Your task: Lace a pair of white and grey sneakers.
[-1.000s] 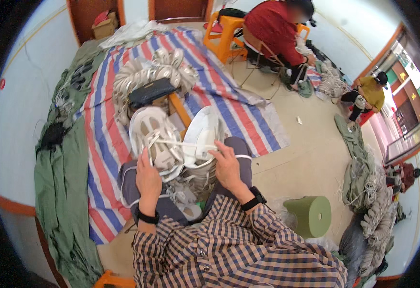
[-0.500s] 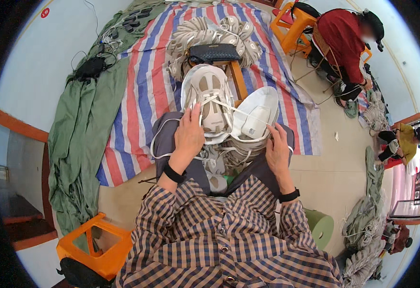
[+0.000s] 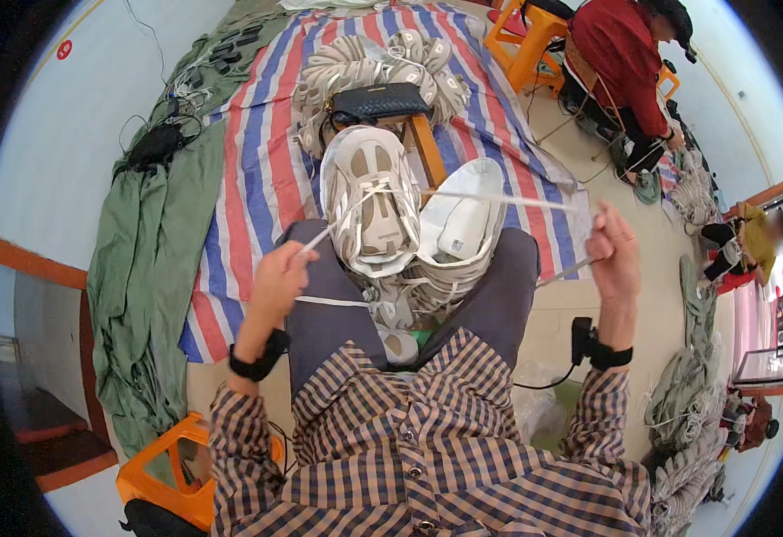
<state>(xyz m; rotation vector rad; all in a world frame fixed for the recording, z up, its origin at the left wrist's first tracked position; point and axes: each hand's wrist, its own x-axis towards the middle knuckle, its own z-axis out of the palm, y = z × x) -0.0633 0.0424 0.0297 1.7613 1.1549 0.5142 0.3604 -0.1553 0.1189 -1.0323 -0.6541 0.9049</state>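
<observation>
A beige and white sneaker (image 3: 375, 201) stands in front of me with its toe pointing away. My left hand (image 3: 279, 279), fingers closed, pinches one end of its white shoelace (image 3: 318, 238) at the left. Out to the right, my right hand (image 3: 613, 251) is closed on the other lace end, and that stretch of lace (image 3: 508, 199) runs taut across from the sneaker. Beside it on the right sits a second shoe (image 3: 463, 224), with its white insole showing. More shoes (image 3: 396, 309) are underneath, between my knees, partly hidden.
Beyond the sneakers, a dark woven pouch (image 3: 380, 103) lies on a wooden frame (image 3: 427, 152). A heap of similar shoes (image 3: 338, 67) rests on the striped sheet (image 3: 257, 179). An orange stool (image 3: 172, 465) stands at lower left. A person in red (image 3: 620, 72) bends over at the right.
Both hands have moved apart and back from the sneaker, each drawing a lace end outward. The lace on the right has gone from slack to taut.
</observation>
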